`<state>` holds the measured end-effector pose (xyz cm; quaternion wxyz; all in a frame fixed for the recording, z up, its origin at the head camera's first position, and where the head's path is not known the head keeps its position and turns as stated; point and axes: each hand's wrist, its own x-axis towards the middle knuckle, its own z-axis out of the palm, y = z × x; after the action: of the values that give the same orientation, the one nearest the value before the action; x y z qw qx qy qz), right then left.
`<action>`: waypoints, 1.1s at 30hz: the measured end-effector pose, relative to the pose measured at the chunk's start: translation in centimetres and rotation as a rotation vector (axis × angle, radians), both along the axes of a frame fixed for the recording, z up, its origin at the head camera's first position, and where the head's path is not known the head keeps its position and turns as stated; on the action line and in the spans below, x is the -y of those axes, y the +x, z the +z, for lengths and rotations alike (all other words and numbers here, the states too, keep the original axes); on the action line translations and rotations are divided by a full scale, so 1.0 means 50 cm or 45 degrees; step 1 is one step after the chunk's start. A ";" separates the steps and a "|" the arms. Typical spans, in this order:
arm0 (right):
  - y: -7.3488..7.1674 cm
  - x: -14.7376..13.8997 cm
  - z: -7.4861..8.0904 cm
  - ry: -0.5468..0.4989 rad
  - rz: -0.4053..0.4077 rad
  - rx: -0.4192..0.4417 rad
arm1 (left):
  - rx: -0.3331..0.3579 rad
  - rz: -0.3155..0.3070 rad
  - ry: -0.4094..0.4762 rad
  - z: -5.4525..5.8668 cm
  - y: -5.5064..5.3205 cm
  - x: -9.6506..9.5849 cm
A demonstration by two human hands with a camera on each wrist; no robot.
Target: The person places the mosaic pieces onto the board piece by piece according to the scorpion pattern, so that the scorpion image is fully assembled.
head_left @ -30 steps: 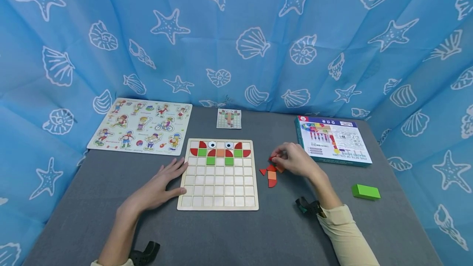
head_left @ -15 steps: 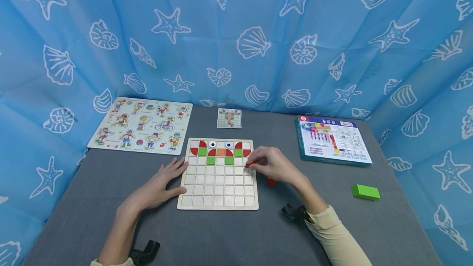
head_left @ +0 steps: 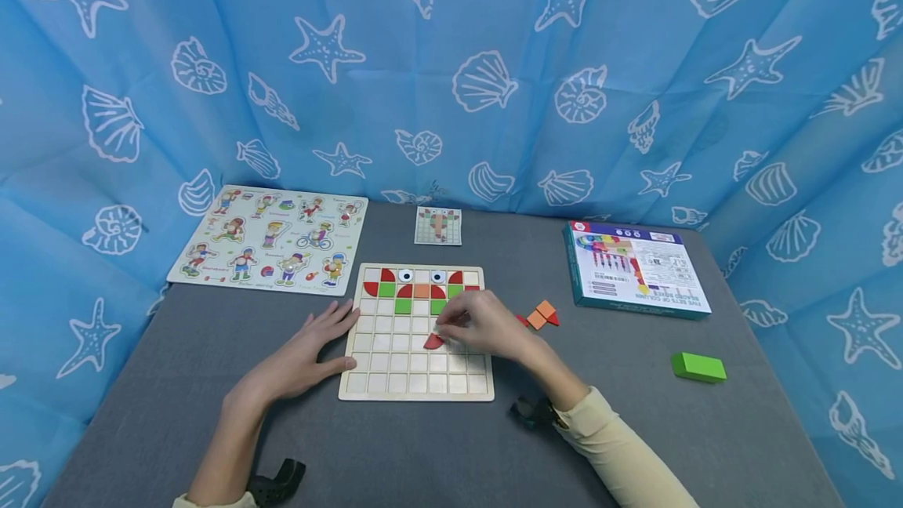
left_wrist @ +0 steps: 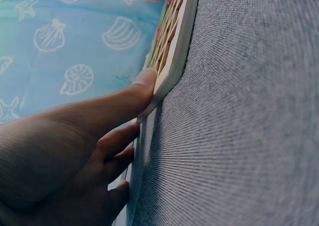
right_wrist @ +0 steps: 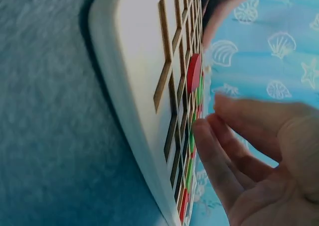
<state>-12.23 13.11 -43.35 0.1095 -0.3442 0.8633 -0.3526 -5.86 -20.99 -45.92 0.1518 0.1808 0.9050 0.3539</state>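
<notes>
A wooden grid board (head_left: pixel 416 397) lies on the table, with red, green, orange and eye pieces set in its upper rows. My left hand (head_left: pixel 305 355) rests at its left side; in the left wrist view the thumb (left_wrist: pixel 145 79) touches the board's edge and the fingers are extended. Over the board's right half is my right hand (head_left: pixel 487 326). Just beside its fingertips, a red quarter-circle piece (head_left: pixel 433 342) lies on the grid. In the right wrist view the red piece (right_wrist: pixel 194 72) is apart from the fingertips, and nothing shows between thumb and fingers.
Right of the board lie loose pieces, including orange squares (head_left: pixel 542 314) and a red triangle (head_left: pixel 553 320). A pattern card (head_left: pixel 437 226) stands behind the board. A sports puzzle (head_left: pixel 268 241) is back left, a box (head_left: pixel 638 269) back right, and a green block (head_left: pixel 698 367) farther right.
My right hand has moved left from the loose pieces onto the board, carrying a red piece that now lies on the grid out of its fingers. My left hand has stayed still.
</notes>
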 end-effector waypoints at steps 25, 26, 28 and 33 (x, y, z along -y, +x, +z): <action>-0.011 0.025 0.005 0.197 0.125 -0.265 | -0.013 0.005 -0.025 0.000 -0.003 -0.004; -0.014 0.025 0.003 0.191 0.122 -0.267 | -0.013 0.006 -0.024 0.000 -0.003 -0.004; -0.017 0.025 0.001 0.172 0.107 -0.251 | -0.011 0.006 -0.015 -0.001 -0.003 -0.003; -0.020 0.015 -0.002 0.121 0.055 -0.194 | -0.042 -0.005 0.043 -0.018 -0.003 0.005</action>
<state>-13.25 12.35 -43.43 0.0672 -0.3832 0.8772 -0.2815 -6.00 -21.26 -46.80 0.1346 0.1907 0.9009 0.3660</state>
